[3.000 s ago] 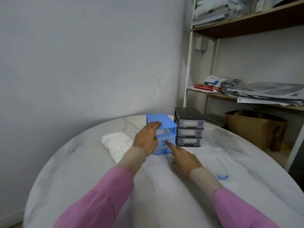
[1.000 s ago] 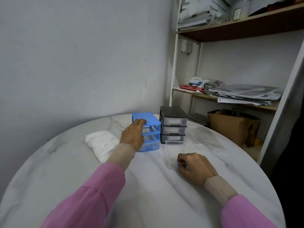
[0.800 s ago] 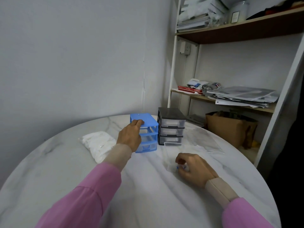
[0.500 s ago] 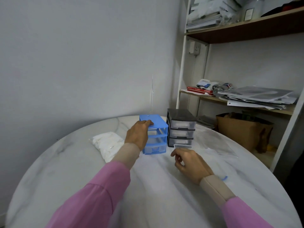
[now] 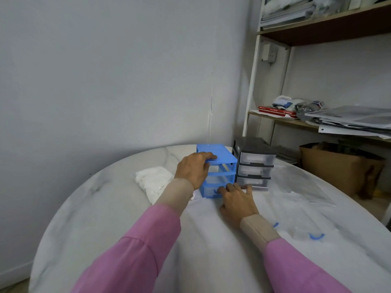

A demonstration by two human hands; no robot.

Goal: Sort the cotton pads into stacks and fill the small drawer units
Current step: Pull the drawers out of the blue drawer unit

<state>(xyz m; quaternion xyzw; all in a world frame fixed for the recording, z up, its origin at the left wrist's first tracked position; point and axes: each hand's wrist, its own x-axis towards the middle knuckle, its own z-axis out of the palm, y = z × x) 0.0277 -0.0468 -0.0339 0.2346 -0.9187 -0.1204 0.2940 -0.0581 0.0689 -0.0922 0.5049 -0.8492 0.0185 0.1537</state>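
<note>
Head view shows the left hand (image 5: 193, 169) resting on the blue drawer unit (image 5: 219, 170), fingers curled over its top edge. The right hand (image 5: 238, 200) touches the lowest blue drawer (image 5: 209, 191); whether its grip pinches the handle I cannot tell. A bag of cotton pads (image 5: 153, 182) lies on the counter (image 5: 105, 208) just left of the unit, and the black drawer unit (image 5: 255, 163) stands just to the right of it.

Showing bright blue on the small drawer unit (image 5: 218, 163), frame and top alike — its neighbour, the second drawer unit (image 5: 254, 161), wearing dark grey with clear, frosted drawer fronts. Lying white and crinkled: the bag of cotton pads (image 5: 153, 182), on a table (image 5: 101, 212) veined in pale grey marble. Covering both arms in pink sleeves (image 5: 135, 250) with beige cuffs — blue handles (image 5: 316, 236) glinting on clear drawers.
</note>
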